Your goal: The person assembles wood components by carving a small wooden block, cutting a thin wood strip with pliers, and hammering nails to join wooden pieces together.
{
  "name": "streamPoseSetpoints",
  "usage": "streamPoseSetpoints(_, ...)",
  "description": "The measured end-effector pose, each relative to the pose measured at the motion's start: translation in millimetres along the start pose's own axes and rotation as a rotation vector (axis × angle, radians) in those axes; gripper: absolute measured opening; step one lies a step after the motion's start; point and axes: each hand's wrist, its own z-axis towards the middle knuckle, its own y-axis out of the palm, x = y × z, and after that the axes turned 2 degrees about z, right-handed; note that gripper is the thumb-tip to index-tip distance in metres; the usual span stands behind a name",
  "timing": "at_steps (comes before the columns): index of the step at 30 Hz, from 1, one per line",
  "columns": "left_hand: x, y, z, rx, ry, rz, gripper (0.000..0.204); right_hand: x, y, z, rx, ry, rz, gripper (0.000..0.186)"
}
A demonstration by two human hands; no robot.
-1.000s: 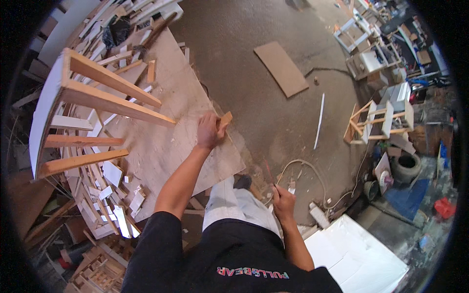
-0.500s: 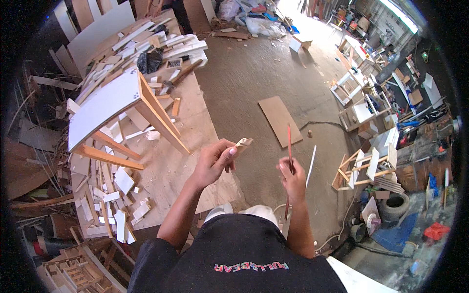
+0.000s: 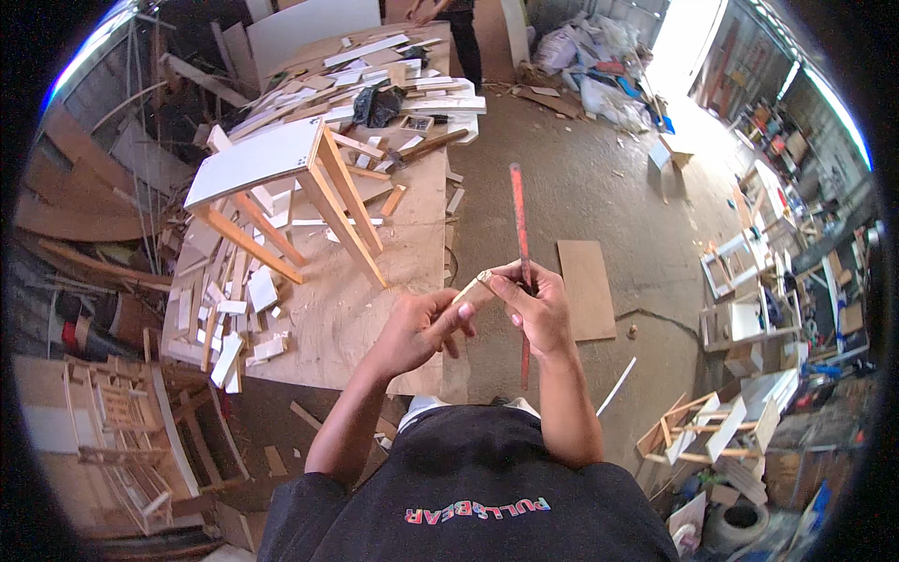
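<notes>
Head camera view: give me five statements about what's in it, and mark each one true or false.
1. The right hand holds a thin red bar. True.
2. The left hand is empty. False: the left hand holds a small wood piece.
3. A white-topped wooden stool stands on the worktable. True.
4. The brown rectangular board leans upright against a wall. False: it lies flat on the floor.
5. A black plastic bag lies among the wood offcuts. True.

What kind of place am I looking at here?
Probably a woodworking shop: wood scraps lie strewn over a big worktable, and a small white-topped wooden table stands among them.
</notes>
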Motion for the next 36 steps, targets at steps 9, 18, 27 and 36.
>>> streamPoseSetpoints(9, 21, 47, -39, 0.209, -0.310, -0.040, 0.043, -15, -35, 5, -0.118, 0.162, 0.100, 0.043)
streamPoseSetpoints(18, -12, 53, -44, 0.390, -0.250, 0.165, 0.040, 16, -50, -2, -0.267, 0.246, 0.029, 0.027)
streamPoseSetpoints(27, -81, 10, 1, 0.298, -0.078, 0.676, 0.027, 80, -36, 15, -0.057, 0.321, -0.135, 0.020)
streamPoseSetpoints(36, -326, -22, 71, 0.158, -0.025, 0.729, 0.030, 324, -25, 19, 0.426, 0.441, -0.253, 0.021)
